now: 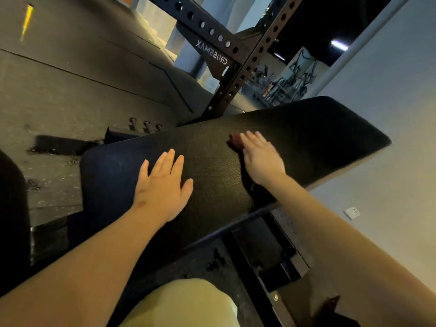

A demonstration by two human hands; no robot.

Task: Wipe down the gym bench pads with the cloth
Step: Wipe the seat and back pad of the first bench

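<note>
Brand text: "CROSSMAX", pale capitals, seen mirror-reversed and tilted.
Stands on: dark corner plate (212, 54) of the perforated rack (245, 74), far centre, where the slanted beam meets the upright.
Yellow floor mark (27, 21), far left: blurred, unreadable.

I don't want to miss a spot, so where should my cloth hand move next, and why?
Probably slide the right hand, pressing the dark red cloth flat near the middle of the bench pad, toward the pad's far rounded end. That stretch lies just beyond the cloth, and the left hand rests flat on the near part, bracing it.
</note>
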